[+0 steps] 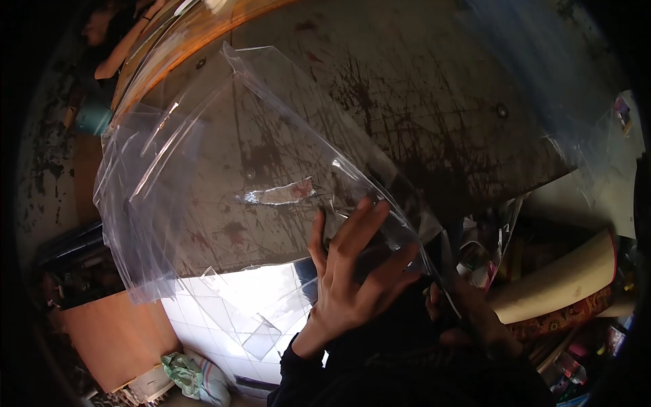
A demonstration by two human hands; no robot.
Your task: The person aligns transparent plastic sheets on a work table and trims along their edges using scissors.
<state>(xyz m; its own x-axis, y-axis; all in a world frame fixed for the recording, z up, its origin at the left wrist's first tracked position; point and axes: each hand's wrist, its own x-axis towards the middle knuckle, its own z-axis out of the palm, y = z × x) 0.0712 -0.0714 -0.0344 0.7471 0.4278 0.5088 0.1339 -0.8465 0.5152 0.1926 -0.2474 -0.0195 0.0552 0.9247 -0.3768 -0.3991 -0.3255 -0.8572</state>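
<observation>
A large clear plastic sheet lies loosely folded over a dark, scratched table. Its folded edge runs diagonally down toward my body. My left hand rests over the sheet near the table's front edge, fingers spread and bent, fingertips at the fold. In shadow to the right, my right hand is closed beside the sheet's near end. Whatever lies between its fingers is too dark to make out.
Another person's arm shows at the far left corner. A brown board and a white sack stand on the floor at lower left. Rolled material and clutter lie to the right. White floor tiles show below the table.
</observation>
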